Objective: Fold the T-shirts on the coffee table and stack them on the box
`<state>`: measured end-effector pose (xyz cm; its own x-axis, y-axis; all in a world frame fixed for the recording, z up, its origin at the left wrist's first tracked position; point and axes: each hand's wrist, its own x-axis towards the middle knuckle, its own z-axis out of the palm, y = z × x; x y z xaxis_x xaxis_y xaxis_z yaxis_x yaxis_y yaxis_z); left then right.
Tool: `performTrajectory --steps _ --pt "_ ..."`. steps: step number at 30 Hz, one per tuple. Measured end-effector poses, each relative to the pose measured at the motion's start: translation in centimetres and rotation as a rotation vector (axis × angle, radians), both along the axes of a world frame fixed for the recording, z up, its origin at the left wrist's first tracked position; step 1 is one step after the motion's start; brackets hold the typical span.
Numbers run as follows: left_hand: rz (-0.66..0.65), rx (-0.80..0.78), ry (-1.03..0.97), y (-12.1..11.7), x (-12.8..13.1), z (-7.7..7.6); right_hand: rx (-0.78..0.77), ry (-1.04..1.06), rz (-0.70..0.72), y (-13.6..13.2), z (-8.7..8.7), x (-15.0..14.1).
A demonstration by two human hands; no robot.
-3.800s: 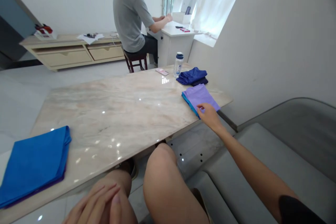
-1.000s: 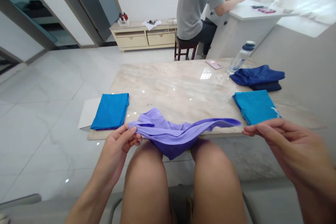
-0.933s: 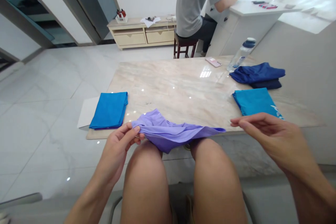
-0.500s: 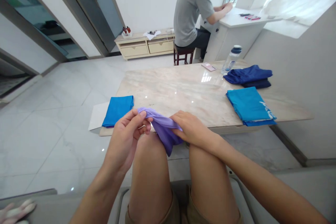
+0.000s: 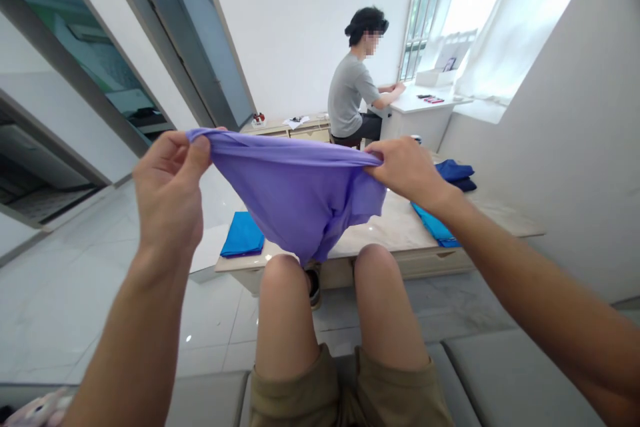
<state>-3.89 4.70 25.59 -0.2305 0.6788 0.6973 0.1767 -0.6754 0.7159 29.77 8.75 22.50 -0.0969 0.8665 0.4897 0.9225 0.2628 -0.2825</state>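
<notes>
A thin purple garment (image 5: 295, 187) hangs stretched in the air above my knees, its upper edge drawn nearly straight and its lower part drooping in loose folds. My left hand (image 5: 173, 177) pinches the top left corner between thumb and fingers. At the other end, my right hand (image 5: 406, 170) grips the top edge, fingers closed on the cloth. Behind the garment, a folded blue cloth (image 5: 243, 233) lies at the left end of the low table (image 5: 390, 233). Folded turquoise cloth (image 5: 434, 221) lies on the right, partly covered by my right forearm.
Farther back on the table is dark blue cloth (image 5: 456, 173). A bottle's cap (image 5: 416, 139) shows behind my right hand. Across the room a person (image 5: 350, 90) sits on a stool at a white desk (image 5: 415, 120). The grey sofa (image 5: 210, 400) is beneath me.
Both hands have risen and moved apart, spreading the bunched purple garment wide. My view has tilted up, showing more of the seated person and the window.
</notes>
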Motion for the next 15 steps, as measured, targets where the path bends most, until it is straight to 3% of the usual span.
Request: performTrajectory --steps 2,4,7,11,15 --pt "-0.012 -0.041 0.0 0.0 -1.0 1.2 0.029 0.051 0.038 0.1 1.4 1.9" --pt "-0.019 -0.098 -0.018 0.5 -2.1 1.0 0.037 0.1 0.109 0.1 1.9 3.7" --pt "0.029 -0.133 -0.08 2.2 -3.3 -1.0 0.004 0.126 0.155 -0.3 2.1 5.5" --pt "0.109 -0.138 -0.146 5.1 -4.1 -3.6 -0.024 0.13 0.073 0.3 2.2 6.5" --pt "0.095 -0.161 0.078 7.8 -4.7 -5.1 0.036 0.114 0.032 4.2 0.3 7.7"
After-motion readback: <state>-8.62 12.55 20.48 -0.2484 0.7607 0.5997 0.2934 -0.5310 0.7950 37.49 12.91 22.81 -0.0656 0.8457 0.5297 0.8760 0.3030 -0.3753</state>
